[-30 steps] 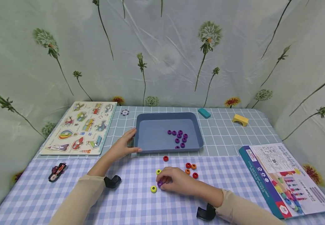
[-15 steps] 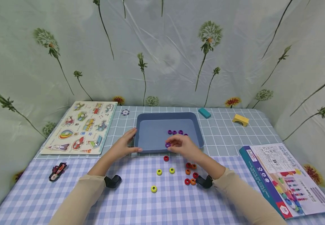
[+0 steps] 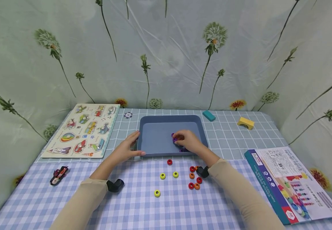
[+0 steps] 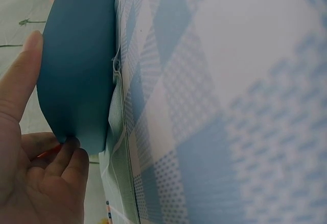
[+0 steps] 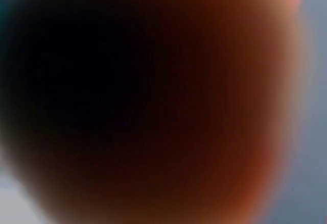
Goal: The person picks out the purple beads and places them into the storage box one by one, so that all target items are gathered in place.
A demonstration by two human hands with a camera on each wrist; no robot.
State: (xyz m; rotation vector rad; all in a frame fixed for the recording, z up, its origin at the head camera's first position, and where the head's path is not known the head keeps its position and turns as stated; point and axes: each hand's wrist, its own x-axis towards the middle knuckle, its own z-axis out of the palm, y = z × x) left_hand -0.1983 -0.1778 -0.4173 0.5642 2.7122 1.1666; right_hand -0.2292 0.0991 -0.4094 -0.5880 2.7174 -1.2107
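Observation:
My left hand (image 3: pixel 124 150) grips the near left corner of a blue-grey tray (image 3: pixel 154 154), thumb on its front wall and fingers at its left side. Thumb and curled fingers of that left hand (image 4: pixel 56 178) also show against the tray wall (image 4: pixel 76 66) in the left wrist view. Over the right half of the tray, my right hand (image 3: pixel 189 140) pinches a purple bead (image 3: pixel 175 140) between thumb and fingertips. Other purple beads (image 3: pixel 182 149) lie in the tray, mostly hidden by this hand. A dark blur fills most of the right wrist view.
Yellow beads (image 3: pixel 162 176), red beads (image 3: pixel 169 162) and orange beads (image 3: pixel 197 186) lie on the checked cloth before the tray. A picture puzzle board (image 3: pixel 82 131) and toy motorbike (image 3: pixel 58 175) are left; a flat box (image 3: pixel 292 185), yellow block (image 3: pixel 245 123) and teal block (image 3: pixel 208 115) are right.
My right hand has carried a purple bead from the cloth forward over the front wall and into the tray. My left hand has stayed at the tray's corner.

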